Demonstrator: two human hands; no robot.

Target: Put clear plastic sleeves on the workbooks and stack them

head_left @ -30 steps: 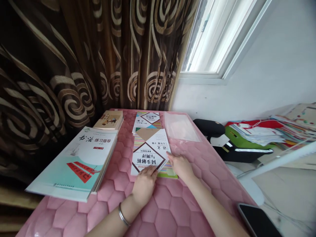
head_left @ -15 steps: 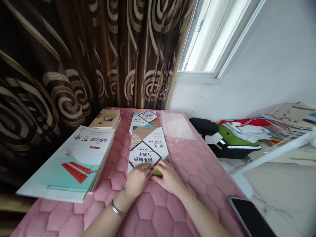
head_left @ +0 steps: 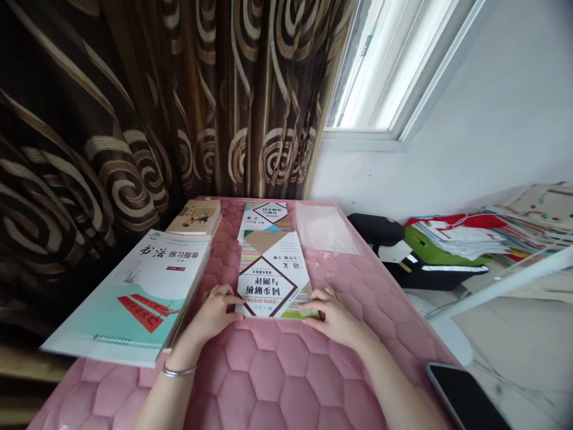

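A Chinese-language workbook [head_left: 268, 269] lies flat on the pink table cover, its print upside down to me. At its near left corner, my left hand [head_left: 216, 312] has thumb and forefinger closed on the edge. My right hand [head_left: 336, 318] grips the near right corner between thumb and fingers. A small pale, see-through patch shows at the right fingertips; I cannot make out what it is. Partly under the far end of the workbook is another workbook [head_left: 259, 218] with a similar cover. A silver bracelet [head_left: 179, 371] circles my left wrist.
To the left lies a stack of large books [head_left: 134, 292], with smaller brown books [head_left: 196, 216] behind. A clear plastic sheet [head_left: 326, 227] rests at the far right. A phone [head_left: 465, 394] lies by the right edge, near a white lamp arm [head_left: 505, 286]. Curtains [head_left: 268, 119] hang behind.
My hands have parted from the middle of the workbook's near edge to its two near corners, uncovering the lower cover print. The view has shifted slightly; the workbook remains flat.
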